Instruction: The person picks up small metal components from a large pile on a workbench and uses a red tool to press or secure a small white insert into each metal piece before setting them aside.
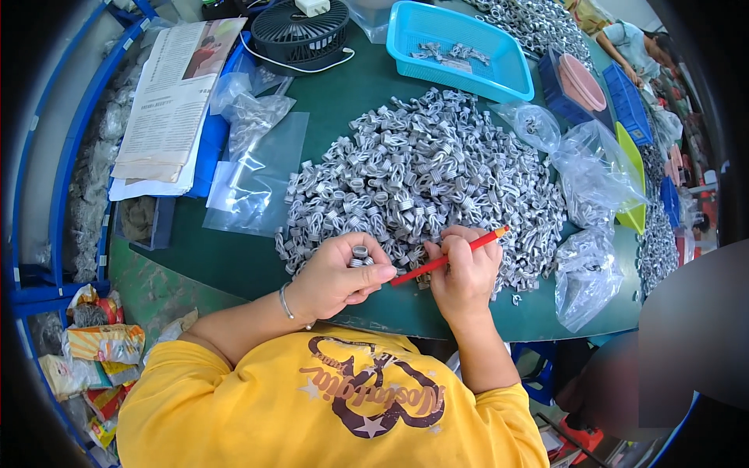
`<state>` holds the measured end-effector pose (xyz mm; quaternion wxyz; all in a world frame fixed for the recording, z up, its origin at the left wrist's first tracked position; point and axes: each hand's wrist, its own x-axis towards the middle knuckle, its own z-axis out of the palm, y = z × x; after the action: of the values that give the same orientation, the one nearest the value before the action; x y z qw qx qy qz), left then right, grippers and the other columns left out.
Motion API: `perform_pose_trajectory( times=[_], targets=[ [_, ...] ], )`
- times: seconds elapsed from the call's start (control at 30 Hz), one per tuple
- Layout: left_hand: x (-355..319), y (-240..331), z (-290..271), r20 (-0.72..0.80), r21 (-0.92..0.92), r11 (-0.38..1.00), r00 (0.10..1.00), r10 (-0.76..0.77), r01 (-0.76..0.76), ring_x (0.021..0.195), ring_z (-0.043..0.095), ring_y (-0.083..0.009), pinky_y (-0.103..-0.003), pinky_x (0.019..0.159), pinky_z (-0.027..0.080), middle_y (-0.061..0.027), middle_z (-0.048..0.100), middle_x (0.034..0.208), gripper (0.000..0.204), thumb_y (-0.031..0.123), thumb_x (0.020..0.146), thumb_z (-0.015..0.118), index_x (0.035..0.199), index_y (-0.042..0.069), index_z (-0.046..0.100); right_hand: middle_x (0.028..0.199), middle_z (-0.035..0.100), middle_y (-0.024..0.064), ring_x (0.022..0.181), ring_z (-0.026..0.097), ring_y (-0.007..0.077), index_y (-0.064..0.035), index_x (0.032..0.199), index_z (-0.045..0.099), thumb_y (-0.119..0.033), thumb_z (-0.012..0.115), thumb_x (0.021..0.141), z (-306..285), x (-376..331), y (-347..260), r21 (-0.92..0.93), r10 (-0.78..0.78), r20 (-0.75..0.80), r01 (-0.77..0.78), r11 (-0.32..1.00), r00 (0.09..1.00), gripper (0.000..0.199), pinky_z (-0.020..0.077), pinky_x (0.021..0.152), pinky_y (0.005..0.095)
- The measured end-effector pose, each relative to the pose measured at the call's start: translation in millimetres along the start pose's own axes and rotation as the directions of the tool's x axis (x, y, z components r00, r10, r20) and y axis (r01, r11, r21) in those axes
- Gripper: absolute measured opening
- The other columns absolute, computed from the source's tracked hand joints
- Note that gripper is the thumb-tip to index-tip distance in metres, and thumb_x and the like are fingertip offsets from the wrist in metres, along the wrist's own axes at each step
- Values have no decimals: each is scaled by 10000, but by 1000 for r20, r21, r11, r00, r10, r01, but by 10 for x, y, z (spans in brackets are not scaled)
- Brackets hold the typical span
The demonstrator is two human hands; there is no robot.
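A wide heap of small silvery metal pieces (421, 156), ribbed and looped, lies on the green table (343, 101). At its near edge my left hand (335, 277) is closed around a few ribbed metal pieces (360, 254), which show between thumb and forefinger. My right hand (466, 285) grips a slim red pencil-like stick (425, 267) with an orange end. The stick slants across, its lower left end close to my left thumb. Bent fingers of my right hand reach the heap's edge; whether they also pinch a metal piece, I cannot tell.
Behind the heap stands a light-blue basket (398, 54) with a few metal pieces. Clear plastic bags (589, 175) lie to the right, near a pink container (583, 82). On the left are newspapers (168, 101), a flat plastic bag (265, 183) and a black fan (300, 35). Another person (624, 47) is at far right.
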<state>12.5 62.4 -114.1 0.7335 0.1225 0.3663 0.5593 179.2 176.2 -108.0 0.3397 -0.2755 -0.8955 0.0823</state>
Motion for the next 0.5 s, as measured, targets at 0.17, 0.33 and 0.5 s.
perform_pose_trajectory(
  times=[0.17, 0.33, 0.5],
  targets=[
    [37, -67, -35, 2, 625, 748, 958, 286, -225, 559, 482, -26, -150, 436, 337, -21, 570, 739, 140, 73, 828, 644, 934, 19, 569, 805, 613, 82, 663, 552, 260, -56, 753, 492, 17, 694, 637, 25, -38, 28, 117, 56, -121, -42, 992, 991, 244, 417, 609, 366],
    [16, 18, 42, 65, 699, 637, 917, 394, -324, 749, 568, -67, -179, 643, 455, -34, 614, 860, 313, 54, 793, 674, 1084, 2, 569, 837, 626, 174, 561, 590, 179, -46, 739, 415, 93, 684, 669, -20, -90, -90, 637, 188, -135, -60, 769, 973, 310, 482, 497, 260],
    [7, 38, 59, 137, 798, 457, 856, 499, -394, 765, 579, -79, -219, 688, 465, -37, 634, 817, 246, 54, 748, 709, 974, 6, 627, 986, 559, 228, 833, 621, 236, -42, 820, 349, 125, 600, 755, -81, -150, -88, 760, 65, 58, -86, 644, 996, 308, 535, 687, 286]
  ],
)
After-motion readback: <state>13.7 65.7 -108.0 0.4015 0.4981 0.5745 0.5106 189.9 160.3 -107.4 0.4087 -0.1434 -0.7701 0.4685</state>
